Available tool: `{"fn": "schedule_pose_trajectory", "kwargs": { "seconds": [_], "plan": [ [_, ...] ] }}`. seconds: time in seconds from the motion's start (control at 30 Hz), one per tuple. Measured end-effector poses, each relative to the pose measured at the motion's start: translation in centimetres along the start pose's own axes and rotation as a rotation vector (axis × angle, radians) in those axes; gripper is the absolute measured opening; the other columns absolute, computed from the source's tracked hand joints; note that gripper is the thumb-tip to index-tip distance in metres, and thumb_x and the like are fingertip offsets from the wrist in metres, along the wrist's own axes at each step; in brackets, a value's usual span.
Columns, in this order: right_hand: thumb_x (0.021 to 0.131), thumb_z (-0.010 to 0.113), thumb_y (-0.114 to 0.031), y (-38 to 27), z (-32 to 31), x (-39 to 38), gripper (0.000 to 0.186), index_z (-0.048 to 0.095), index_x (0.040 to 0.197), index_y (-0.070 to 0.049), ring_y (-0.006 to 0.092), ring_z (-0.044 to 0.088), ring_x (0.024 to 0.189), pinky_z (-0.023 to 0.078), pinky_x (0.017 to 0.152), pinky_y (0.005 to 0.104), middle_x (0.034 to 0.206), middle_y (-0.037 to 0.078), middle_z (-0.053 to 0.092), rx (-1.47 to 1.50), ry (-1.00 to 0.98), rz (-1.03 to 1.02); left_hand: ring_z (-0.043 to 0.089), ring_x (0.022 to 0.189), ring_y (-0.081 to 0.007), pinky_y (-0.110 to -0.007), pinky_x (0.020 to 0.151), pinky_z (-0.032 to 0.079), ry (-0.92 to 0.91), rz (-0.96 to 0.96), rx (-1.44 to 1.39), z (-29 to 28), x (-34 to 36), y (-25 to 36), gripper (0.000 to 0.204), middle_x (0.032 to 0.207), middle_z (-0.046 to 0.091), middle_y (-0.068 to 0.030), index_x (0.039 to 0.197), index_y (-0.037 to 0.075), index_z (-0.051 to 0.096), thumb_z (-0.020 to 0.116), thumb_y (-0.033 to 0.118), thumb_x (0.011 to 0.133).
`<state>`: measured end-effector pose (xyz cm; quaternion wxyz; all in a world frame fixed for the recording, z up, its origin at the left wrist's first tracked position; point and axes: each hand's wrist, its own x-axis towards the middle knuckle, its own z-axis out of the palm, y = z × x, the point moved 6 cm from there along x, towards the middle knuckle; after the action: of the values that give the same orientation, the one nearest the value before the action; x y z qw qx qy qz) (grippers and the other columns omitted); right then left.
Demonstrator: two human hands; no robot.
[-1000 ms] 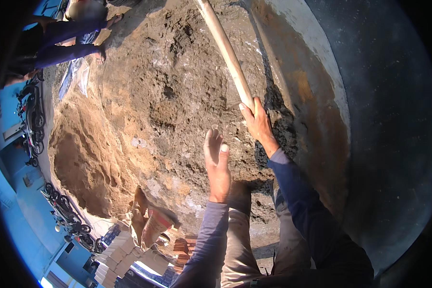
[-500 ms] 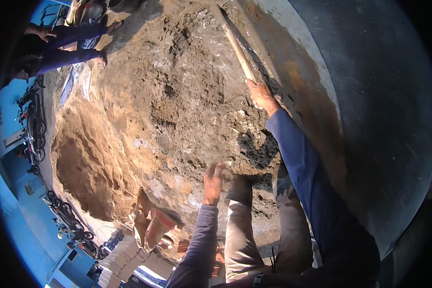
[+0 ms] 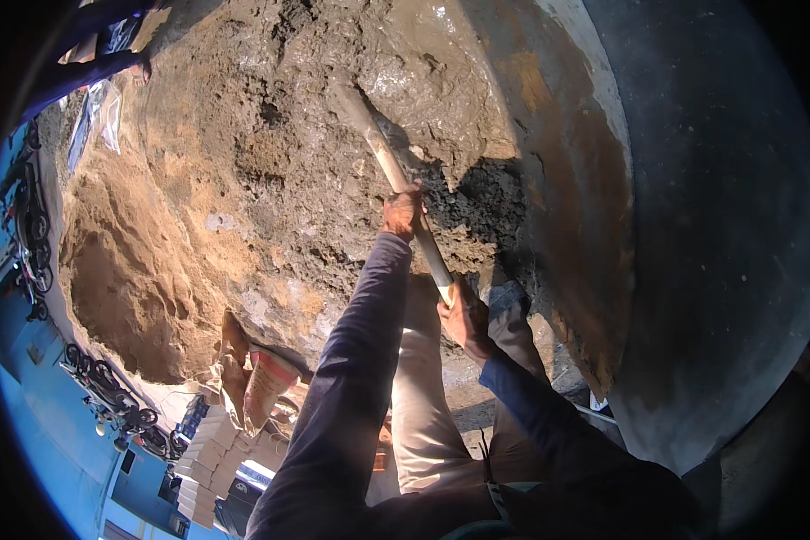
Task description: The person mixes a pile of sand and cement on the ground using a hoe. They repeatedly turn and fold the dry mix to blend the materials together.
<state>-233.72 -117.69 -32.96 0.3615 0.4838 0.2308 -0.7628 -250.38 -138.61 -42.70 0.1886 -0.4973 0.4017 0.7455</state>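
Observation:
My left hand [image 3: 403, 214] is wrapped round the middle of a long wooden tool handle [image 3: 387, 160]. Closer to my legs, my right hand [image 3: 465, 317] grips the same handle near its rear end. The handle slants away from me and to the left, its far end smeared with mud and reaching into a wet grey-brown mix [image 3: 405, 76]. What head it carries cannot be made out there. Around and below my hands the mix is rough and lumpy, with a dark shadowed patch to the right of the handle.
On the left rises a sand heap [image 3: 121, 297] with a hollow. A torn sack [image 3: 265, 387] lies near stacked pale blocks [image 3: 202, 459]. A smooth grey surface [image 3: 720, 225] borders the right. Another person's leg [image 3: 90, 76] shows at upper left, and motorcycles [image 3: 108, 391] stand beyond the sand.
My left hand has moved up and taken hold of the handle. My right hand has come back toward my legs, and the handle has shifted left and nearer. The view has shifted too.

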Motion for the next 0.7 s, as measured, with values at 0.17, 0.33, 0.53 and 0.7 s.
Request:
{"fn": "schedule_pose_trajectory", "kwargs": {
  "seconds": [0.17,0.33,0.53,0.7],
  "plan": [
    [0.103,0.058,-0.033,0.7,-6.7,-10.9,0.021,0.058,0.103,-0.012,0.0219,0.061,0.079,0.049,0.061,0.0362,0.092,0.006,0.056,-0.715,0.275,0.218,0.055,0.061,-0.0148,-0.033,0.06,0.052,0.108,-0.176,-0.354,0.6,-15.8,-4.7,0.032,0.072,0.054,0.0001,0.112,0.007,0.062,0.074,0.032,0.097],
    [0.091,0.07,-0.023,-6.6,9.5,-12.4,0.025,0.056,0.103,-0.007,0.0341,0.068,0.074,0.052,0.064,0.0451,0.08,0.014,0.065,-1.951,-0.004,-0.726,0.054,0.06,-0.0131,-0.032,0.058,0.05,0.147,0.283,-0.516,-0.7,-16.7,10.7,0.024,0.071,0.053,-0.0002,0.092,0.008,0.057,0.071,0.026,0.1],
    [0.086,0.072,-0.022,-4.1,7.6,-17.5,0.036,0.05,0.108,-0.006,0.0455,0.068,0.077,0.053,0.067,0.0535,0.08,0.021,0.068,-1.92,0.015,-0.16,0.048,0.046,-0.0104,-0.028,0.042,0.039,0.379,0.165,-0.138,-4.1,-15.1,1.2,0.033,0.06,0.051,0.0023,0.079,0.011,0.056,0.07,0.032,0.1],
    [0.085,0.076,-0.018,-1.2,-2.6,-28.8,0.033,0.053,0.106,-0.006,0.0484,0.067,0.078,0.052,0.068,0.055,0.081,0.022,0.067,-1.594,0.168,-0.122,0.054,0.056,-0.0108,-0.03,0.051,0.044,0.283,0.114,0.004,1.7,-24.3,-7.3,0.026,0.07,0.061,0.0008,0.103,0.002,0.07,0.069,0.026,0.095]
  ]
}}
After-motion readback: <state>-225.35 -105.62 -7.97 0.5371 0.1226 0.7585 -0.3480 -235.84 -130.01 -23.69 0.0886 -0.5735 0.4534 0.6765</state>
